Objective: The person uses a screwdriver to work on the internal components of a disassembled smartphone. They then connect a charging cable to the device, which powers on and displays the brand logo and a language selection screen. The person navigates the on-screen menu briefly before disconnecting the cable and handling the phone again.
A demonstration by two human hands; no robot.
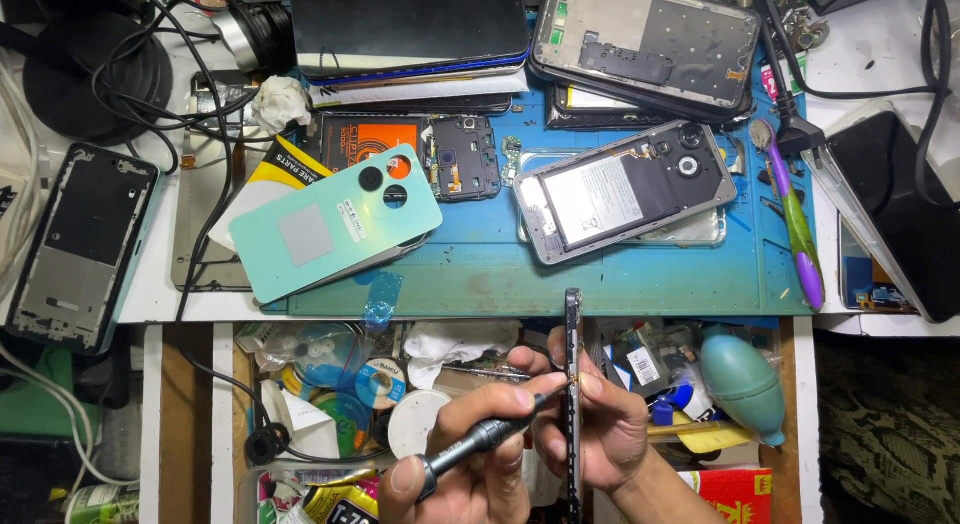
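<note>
Across the top, a white table (870, 64) under a blue work mat (620, 274). Below its edge, an open drawer (225, 404) crammed with tape rolls, tissue and small parts.

At the mat's far side, a stack of dark tablets (410, 24), and beside it to the right a bare tablet frame (650, 39), inner side up. Off the mat on the left, a grey phone frame (85, 244) lying flat among black cables. On the mat's left part, a mint-green back cover (335, 224) with two round camera holes, tilted. To the right of it, an opened grey phone (625, 189) with the battery showing. Along the mat's right edge, a purple and green pry tool (800, 234). In the drawer at the right, a teal air blower (742, 384).

Over the drawer, near the bottom middle, a thin phone (573, 334) stood on edge, its top end reaching up to the mat's near border. Right hand (600, 434) wrapped around its lower half from the right, grip closed on it with fingertips pressing the edge. Left hand (470, 464) just to the left, grip closed around a dark screwdriver (480, 439) with a silver collar. Shaft slanted up and rightwards, tip touching the phone's edge right between the two thumbs.
</note>
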